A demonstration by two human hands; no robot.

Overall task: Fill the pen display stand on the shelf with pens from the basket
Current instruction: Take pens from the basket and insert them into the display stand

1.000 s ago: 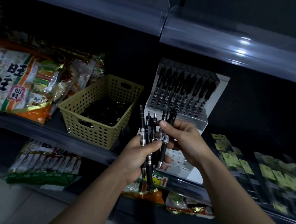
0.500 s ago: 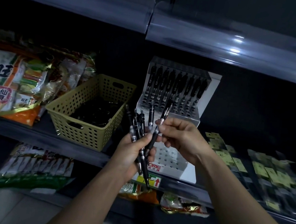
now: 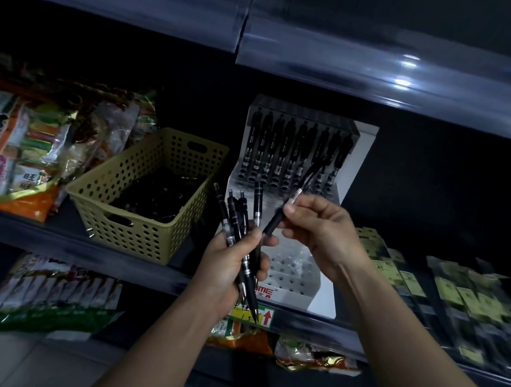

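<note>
The right hand [image 3: 318, 229] had one pen [image 3: 275, 221] pinched between thumb and fingertips, and the pen slanted up and to the right with its lower end just beside the left thumb. That grip was closed on the barrel, with the other fingers curled under it. The left hand [image 3: 226, 268] was a full fist, its grip wrapped round a bundle [image 3: 237, 220] of black pens, tips down toward the shelf [image 3: 42, 234] edge.

The stand [image 3: 295, 275] sat on the shelf just right of the basket [image 3: 141, 236], directly beyond both hands. Its far row was lined with pens [image 3: 288, 145], and the nearer tiers showed empty holes (how many, hard to tell in that gloom). A dark heap, seemingly more pens, lay in the basket. Snack bags [image 3: 5, 149] sat to the left and packets [image 3: 464, 297] to the right.

This looked like one pen being drawn off the bundle, ready for seating. Done well, it would come fully clear of the others first, turn tip-down, then go straight into an empty hole just nearer than the full row. A slanted push could knock its neighbours. The bundle was best held low, out of the way.
</note>
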